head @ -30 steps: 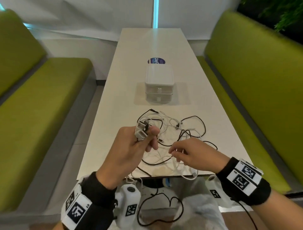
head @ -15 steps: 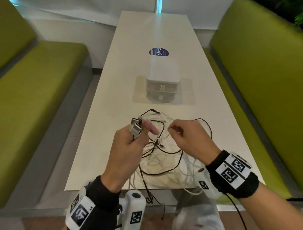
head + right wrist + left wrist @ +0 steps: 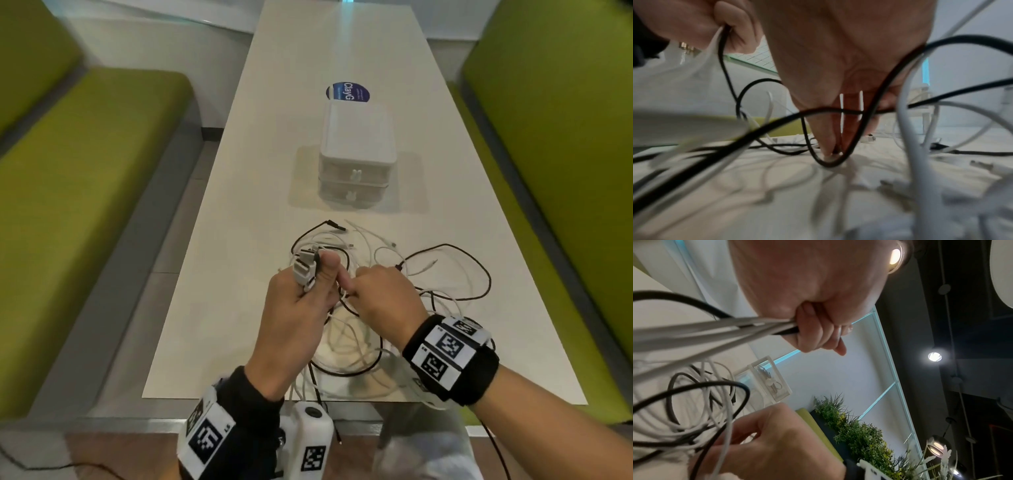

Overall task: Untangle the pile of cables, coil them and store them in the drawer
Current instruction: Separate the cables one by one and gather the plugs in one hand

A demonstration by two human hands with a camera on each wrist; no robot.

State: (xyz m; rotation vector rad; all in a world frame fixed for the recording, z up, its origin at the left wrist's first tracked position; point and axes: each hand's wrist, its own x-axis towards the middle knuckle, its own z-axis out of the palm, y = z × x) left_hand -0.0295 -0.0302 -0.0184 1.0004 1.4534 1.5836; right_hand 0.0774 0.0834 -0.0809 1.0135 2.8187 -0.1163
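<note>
Untangling stage: left hand (image 3: 294,308) grips gathered connector ends (image 3: 306,270), right hand (image 3: 383,294) pinches a white cable (image 3: 835,156) in the pile (image 3: 394,274); next, presumably, drawing that strand free.

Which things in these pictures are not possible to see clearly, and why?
- Right hand fingertips: head view, hidden behind its own knuckles; right wrist view, blurred, so which cable they pinch is unclear.
- Drawers: head view, shut fronts; contents too small in the left wrist view.
- Cables: head view, near loops hidden under both hands and hanging past the table edge.
- Left hand plugs: count unclear.
</note>
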